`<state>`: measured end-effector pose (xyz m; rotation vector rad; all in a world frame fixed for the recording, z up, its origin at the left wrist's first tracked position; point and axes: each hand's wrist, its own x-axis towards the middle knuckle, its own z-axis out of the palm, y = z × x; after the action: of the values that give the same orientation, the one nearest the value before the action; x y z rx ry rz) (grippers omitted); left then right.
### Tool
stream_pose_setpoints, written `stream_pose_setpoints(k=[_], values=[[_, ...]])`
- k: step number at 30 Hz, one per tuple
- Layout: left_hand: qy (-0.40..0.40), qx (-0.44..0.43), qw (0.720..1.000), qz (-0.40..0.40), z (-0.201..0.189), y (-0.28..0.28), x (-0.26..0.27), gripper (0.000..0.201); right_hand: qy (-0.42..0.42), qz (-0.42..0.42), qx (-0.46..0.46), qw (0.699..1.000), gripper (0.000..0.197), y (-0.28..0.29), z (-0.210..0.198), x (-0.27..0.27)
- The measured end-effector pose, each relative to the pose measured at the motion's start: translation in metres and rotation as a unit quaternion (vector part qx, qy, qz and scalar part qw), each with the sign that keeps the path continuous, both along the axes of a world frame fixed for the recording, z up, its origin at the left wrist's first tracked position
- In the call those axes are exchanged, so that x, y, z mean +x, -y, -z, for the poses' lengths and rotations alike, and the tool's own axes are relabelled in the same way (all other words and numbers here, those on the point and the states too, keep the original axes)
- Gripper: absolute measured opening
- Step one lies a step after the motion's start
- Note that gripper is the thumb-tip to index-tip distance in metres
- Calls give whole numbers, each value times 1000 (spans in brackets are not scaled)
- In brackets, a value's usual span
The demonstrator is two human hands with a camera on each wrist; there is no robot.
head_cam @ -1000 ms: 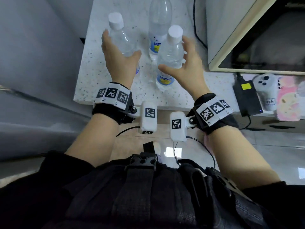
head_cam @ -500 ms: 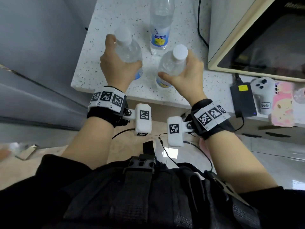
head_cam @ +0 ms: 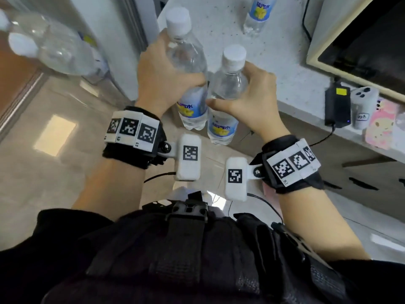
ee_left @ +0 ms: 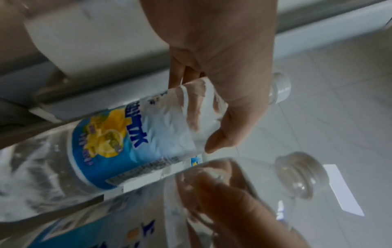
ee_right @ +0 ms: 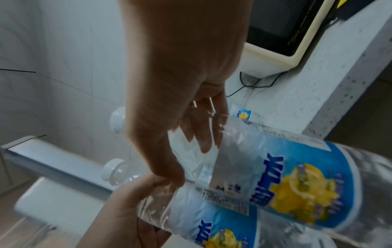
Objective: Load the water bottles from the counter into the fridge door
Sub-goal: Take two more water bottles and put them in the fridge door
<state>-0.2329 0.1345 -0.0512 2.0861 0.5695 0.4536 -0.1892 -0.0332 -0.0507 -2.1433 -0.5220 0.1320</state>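
Both hands hold clear water bottles with white caps and blue-and-yellow labels, lifted off the speckled white counter [head_cam: 285, 69] and side by side above its front edge. My left hand [head_cam: 175, 69] grips the left bottle [head_cam: 192, 106] around its upper body; the left wrist view shows the fingers wrapped round that bottle [ee_left: 118, 139]. My right hand [head_cam: 238, 88] grips the right bottle [head_cam: 222, 128], whose label [ee_right: 292, 177] fills the right wrist view. A third bottle [head_cam: 258, 14] stands on the counter further back.
Blurred bottles [head_cam: 57, 49] sit in a door shelf at the upper left. A cream-framed microwave [head_cam: 361, 40] stands on the counter at the right, with a black power adapter [head_cam: 336, 106], a white controller [head_cam: 363, 106] and a pink item [head_cam: 381, 126] near the edge. Tiled floor lies below.
Both hands closed round the two front bottles, lifted them off the counter and drew them back toward me. The view swung left, bringing the shelved bottles into sight.
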Motion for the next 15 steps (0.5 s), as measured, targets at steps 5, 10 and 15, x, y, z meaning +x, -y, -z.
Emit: stream_pose_setpoints(k=[5,10,15], values=[[1,-6,999,-33,-1,-48,-71,61,-25,-71,-37,996,48,-55,-7,-56],[2,6,996,-89,3,-131,-141,62,-20,-116,-50,992,51,-142,-7,-111],[11,8,992,-124,1,-222,-207,61,-40,-132,-19,990,44,-242,-12,-163]])
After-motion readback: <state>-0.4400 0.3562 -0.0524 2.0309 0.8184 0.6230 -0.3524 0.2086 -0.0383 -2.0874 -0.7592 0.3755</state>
